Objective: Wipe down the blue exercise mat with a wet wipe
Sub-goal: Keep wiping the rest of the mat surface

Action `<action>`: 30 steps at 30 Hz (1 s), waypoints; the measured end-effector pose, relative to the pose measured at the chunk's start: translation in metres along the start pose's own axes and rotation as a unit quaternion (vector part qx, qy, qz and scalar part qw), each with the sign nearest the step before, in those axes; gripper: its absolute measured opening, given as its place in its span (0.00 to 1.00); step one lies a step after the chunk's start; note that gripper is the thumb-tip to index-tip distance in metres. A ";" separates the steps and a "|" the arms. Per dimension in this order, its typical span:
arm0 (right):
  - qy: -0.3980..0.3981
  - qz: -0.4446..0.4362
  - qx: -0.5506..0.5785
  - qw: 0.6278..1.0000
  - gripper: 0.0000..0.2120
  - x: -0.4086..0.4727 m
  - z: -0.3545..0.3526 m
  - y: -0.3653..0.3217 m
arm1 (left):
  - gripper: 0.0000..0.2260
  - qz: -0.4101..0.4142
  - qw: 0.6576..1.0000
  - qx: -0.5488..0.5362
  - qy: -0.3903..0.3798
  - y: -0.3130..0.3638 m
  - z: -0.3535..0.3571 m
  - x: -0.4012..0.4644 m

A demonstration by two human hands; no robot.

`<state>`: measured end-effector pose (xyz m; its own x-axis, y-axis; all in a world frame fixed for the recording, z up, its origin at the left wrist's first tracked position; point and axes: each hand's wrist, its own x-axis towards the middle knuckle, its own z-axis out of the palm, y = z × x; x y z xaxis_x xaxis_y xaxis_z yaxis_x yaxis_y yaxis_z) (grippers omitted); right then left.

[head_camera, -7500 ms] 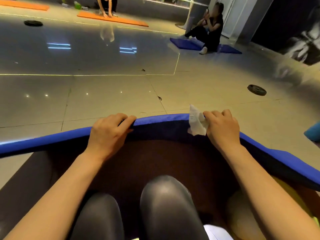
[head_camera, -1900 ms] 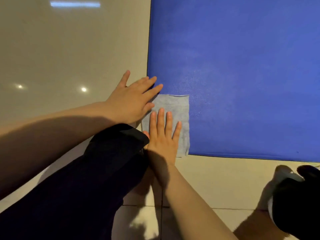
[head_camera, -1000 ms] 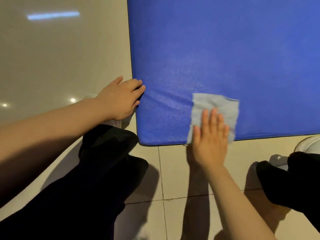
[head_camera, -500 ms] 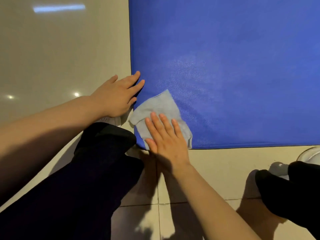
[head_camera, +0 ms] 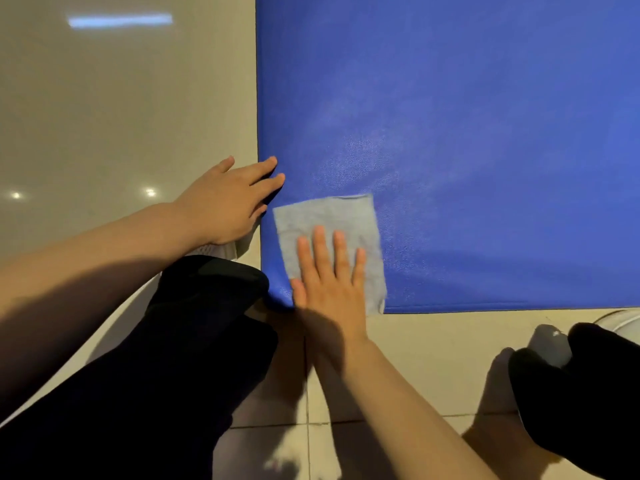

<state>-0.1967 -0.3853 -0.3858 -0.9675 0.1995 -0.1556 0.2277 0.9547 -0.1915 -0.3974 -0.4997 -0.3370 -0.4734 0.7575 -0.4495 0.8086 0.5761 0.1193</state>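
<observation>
Blue mat cropped top and right

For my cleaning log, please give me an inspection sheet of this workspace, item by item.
Surface: glossy beige tiled floor with light reflections.
Job's things: blue exercise mat flat on the floor; wet wipe spread flat at its near left corner.
Clutter: nothing seen.
Hands: right hand flat, pressing the wipe; left hand at the mat's left edge, fingers touching it.
Cables: nothing seen.
Surroundings: dark trouser legs, part of a white shoe.
</observation>
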 end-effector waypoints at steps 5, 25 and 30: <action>0.003 0.013 0.002 1.000 0.30 0.019 -0.012 0.073 | 0.25 -0.020 0.999 -0.033 0.019 0.003 0.003 -0.005; 0.015 0.155 0.051 0.987 0.28 -0.011 -0.013 0.069 | 0.26 -0.011 0.999 -0.017 0.047 0.010 0.003 -0.002; 0.037 0.395 0.052 0.916 0.32 -0.027 -0.039 0.186 | 0.25 -0.011 0.998 0.021 0.064 0.021 0.000 -0.002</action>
<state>-0.1321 -0.2048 -0.3797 -0.4996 0.8380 -0.2193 0.8662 0.4800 -0.1389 -0.3791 -0.4893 -0.3335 -0.5307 0.7790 -0.3339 0.8098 0.5823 0.0715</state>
